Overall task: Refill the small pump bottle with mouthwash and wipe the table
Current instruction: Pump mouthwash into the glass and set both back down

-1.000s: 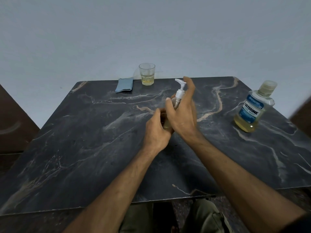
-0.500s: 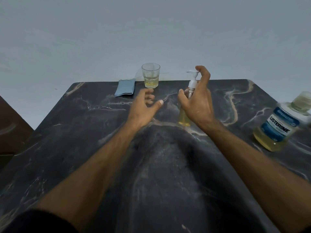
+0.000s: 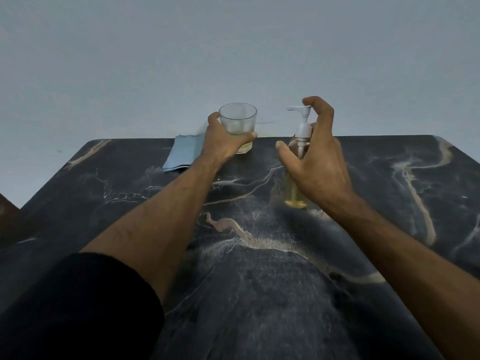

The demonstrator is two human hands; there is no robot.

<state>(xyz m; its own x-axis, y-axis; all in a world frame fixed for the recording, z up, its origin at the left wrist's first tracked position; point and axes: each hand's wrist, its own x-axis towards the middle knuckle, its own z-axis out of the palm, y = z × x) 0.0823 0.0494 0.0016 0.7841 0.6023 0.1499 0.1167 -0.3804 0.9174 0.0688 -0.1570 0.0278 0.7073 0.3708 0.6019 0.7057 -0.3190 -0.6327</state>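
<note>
A small clear pump bottle (image 3: 293, 191) with yellow liquid and a white pump head stands upright on the dark marble table (image 3: 259, 294). My right hand (image 3: 318, 162) curls round its neck, with the index finger hooked over the pump top. At the table's far edge, my left hand (image 3: 223, 144) grips a clear glass (image 3: 238, 120) holding a little pale yellow liquid. A folded blue cloth (image 3: 183, 154) lies flat just left of the glass, partly behind my left wrist.
A plain pale wall rises right behind the table's far edge. A dark brown piece of furniture (image 3: 7, 216) shows at the left border. The large mouthwash bottle is out of view.
My left hand reached forward from the pump bottle and took hold of the glass. The right hand kept the pump bottle. The camera tilted up and left, so the large mouthwash bottle left the view.
</note>
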